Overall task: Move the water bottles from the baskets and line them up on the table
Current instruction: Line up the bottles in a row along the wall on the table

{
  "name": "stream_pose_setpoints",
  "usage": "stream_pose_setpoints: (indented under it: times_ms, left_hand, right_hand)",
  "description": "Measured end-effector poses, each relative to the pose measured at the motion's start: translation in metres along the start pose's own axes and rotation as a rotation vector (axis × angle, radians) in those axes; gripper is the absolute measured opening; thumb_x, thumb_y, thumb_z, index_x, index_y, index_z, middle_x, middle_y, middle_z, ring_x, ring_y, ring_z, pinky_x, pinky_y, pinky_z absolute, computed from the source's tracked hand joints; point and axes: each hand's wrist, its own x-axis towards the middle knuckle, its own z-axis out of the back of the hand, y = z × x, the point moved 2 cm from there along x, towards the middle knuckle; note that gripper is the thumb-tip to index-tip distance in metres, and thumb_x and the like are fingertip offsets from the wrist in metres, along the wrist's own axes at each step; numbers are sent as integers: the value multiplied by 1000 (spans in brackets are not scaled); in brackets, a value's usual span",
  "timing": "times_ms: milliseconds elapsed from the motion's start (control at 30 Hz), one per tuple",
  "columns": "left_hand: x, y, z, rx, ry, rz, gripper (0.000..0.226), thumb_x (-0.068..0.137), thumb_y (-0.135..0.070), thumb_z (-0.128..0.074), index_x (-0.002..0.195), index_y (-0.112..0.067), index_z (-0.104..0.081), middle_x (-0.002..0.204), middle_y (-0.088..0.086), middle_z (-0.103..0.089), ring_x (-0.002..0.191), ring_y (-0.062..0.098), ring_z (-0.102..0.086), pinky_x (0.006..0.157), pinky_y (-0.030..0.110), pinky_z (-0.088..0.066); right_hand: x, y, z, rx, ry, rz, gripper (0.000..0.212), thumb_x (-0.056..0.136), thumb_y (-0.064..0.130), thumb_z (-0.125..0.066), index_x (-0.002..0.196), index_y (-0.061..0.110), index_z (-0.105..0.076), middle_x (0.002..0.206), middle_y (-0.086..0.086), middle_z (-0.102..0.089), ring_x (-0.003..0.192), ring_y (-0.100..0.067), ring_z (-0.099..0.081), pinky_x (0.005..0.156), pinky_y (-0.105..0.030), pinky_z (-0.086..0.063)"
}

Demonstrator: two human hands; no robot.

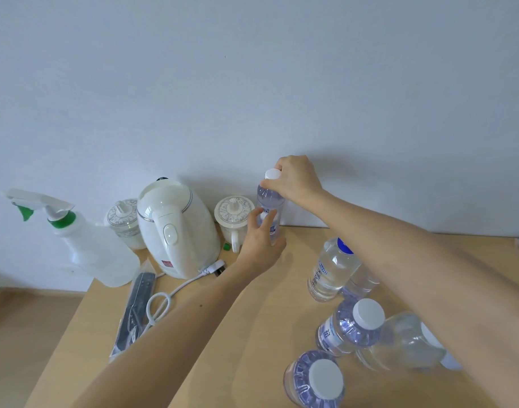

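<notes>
We're placing a water bottle (268, 198) upright at the back of the table (252, 304), near the wall. The right hand (296, 181) has its grip pinching the cap, and the left hand (259, 241) wraps the body. Next, we reckon: let go gently, then line it up with the other bottles (331, 269).

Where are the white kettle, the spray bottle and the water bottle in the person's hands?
white kettle (171, 248), head view, on its handle.
spray bottle (100, 254), head view, on its clear body.
water bottle (268, 198), head view, on its shoulder.
</notes>
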Motion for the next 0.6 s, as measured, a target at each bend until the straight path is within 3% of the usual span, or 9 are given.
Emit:
stream_pose_setpoints:
  times_ms: [233,433,600]
  left_hand:
    - [5,0,1,1,-6,18,57,89,-15,-56,141,-15,-32,148,11,-14,126,27,-39,85,18,-33]
    - [8,-4,2,-58,20,81,54,89,-16,-54,139,-18,-33,145,10,-12,107,22,-51,82,17,-37]
    - [8,-5,2,-9,52,71,55,90,-17,-53,140,-17,-30,146,10,-10,118,26,-44,84,18,-36]
  right_hand:
    - [5,1,-1,18,-24,13,39,74,33,-70,88,-3,-66,90,-16,-68,88,-29,-60,71,-33,-43]
    - [4,4,-4,34,-1,34,36,75,31,-69,88,-3,-65,89,-16,-67,89,-29,-58,68,-30,-39]
    - [0,-2,-4,127,3,33,33,75,28,-71,95,1,-64,93,-13,-67,87,-23,-57,71,-29,-41]
